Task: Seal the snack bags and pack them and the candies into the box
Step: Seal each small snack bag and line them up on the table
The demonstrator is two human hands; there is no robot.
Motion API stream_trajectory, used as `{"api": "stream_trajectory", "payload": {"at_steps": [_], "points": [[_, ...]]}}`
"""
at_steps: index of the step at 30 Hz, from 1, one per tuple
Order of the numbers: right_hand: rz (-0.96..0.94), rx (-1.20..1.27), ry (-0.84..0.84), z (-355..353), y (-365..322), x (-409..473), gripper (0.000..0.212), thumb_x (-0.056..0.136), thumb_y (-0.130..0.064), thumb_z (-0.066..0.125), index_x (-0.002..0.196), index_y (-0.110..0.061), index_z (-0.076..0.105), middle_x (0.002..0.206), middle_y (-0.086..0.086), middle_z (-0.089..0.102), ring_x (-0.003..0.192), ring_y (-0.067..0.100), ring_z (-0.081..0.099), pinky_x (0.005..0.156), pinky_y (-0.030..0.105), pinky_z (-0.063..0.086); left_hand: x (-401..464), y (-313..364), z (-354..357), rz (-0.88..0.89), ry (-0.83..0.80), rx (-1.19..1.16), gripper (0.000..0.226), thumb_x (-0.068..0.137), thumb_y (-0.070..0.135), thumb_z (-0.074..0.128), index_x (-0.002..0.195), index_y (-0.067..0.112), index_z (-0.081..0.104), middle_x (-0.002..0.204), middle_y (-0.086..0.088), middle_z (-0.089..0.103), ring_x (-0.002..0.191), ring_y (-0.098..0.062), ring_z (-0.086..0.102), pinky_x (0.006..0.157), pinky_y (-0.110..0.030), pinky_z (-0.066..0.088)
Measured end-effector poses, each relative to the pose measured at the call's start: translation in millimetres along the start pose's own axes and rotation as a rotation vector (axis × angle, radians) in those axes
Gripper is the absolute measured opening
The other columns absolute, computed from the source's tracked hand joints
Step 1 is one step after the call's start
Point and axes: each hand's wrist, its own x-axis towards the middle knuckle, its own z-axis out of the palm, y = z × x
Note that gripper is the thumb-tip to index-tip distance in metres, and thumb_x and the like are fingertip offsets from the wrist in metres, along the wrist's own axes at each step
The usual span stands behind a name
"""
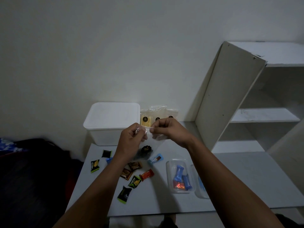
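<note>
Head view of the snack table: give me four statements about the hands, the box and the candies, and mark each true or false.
1. Both hands pinch the top edge of a clear plastic snack bag. True.
2. The white plastic box stands open. False: its lid is on.
3. Wrapped candies lie scattered on the white table. True.
4. The left hand rests flat on the table. False: it is raised, gripping the bag opposite the right hand.

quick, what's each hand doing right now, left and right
Left hand: pinches the top edge of the clear snack bag.
Right hand: pinches the same bag's top edge, on the other side.
</note>
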Motion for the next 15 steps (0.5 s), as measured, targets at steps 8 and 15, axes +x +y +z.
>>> {"api": "stream_trajectory", "payload": {"at_steps": [8, 15], "points": [[-0.031, -0.046, -0.033, 2.7, -4.4, -2.5, 0.015, 0.098, -0.014, 0.068, 0.097, 0.0, 0.071, 0.084, 0.012, 0.072, 0.078, 0.011, 0.072, 0.072, 0.022, 0.056, 1.2, -1.2, 0.3, -0.023, -0.046, -0.052, 0.023, 0.099, 0.005, 0.058, 0.08, 0.009, 0.07, 0.071, -0.006, 0.07, 0.07, -0.013, 0.066, 0.07, -0.025, 0.056], [-0.008, 0.047, 0.024, -0.2, 3.1, -3.5, 0.005, 0.093, -0.016, 0.074, 0.091, -0.011, 0.075, 0.083, 0.01, 0.074, 0.078, 0.014, 0.072, 0.083, 0.037, 0.058, 3.0, -3.6, -0.7, -0.01, 0.011, -0.031, 0.024, 0.099, 0.007, 0.059, 0.079, 0.013, 0.068, 0.07, -0.002, 0.069, 0.068, -0.011, 0.064, 0.069, -0.028, 0.055]]}}
